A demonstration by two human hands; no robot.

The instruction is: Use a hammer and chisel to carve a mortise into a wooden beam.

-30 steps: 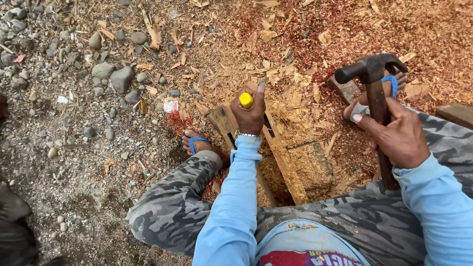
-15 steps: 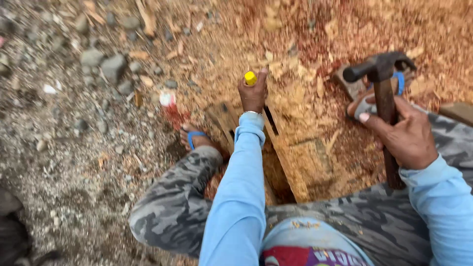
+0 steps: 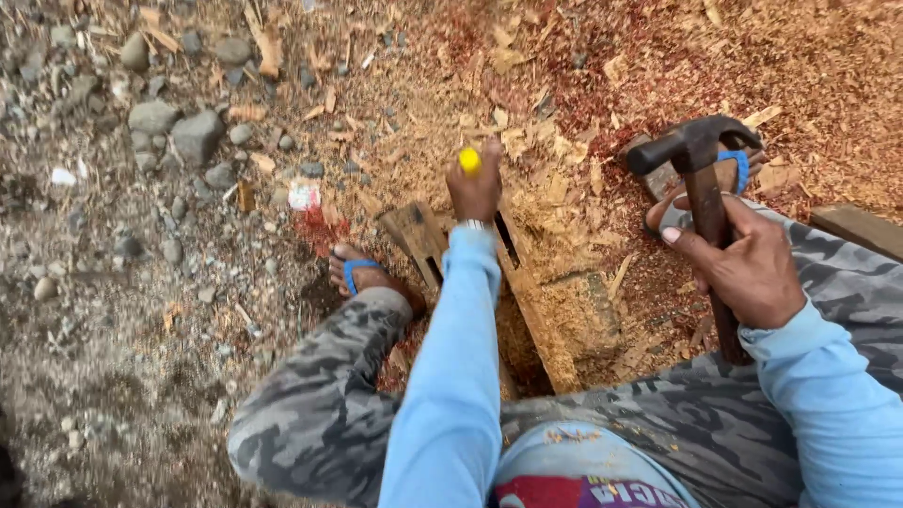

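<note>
Chisel [image 3: 469,161], seemingly, in left hand [image 3: 476,188]; right hand [image 3: 743,268] grips hammer [image 3: 696,150].

Yellow-handled chisel [image 3: 469,161] stands near upright, its tip hidden against the notched wooden plank [image 3: 527,301], which lies flat among wood shavings. Hammer [image 3: 701,188], dark metal head, brown wooden handle, is raised with head uppermost.

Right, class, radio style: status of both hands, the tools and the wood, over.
Left hand gripping yellow-capped chisel on slotted plank. Right hand holding hammer raised, clear of the chisel. Wood chips around, nothing blocking.
</note>
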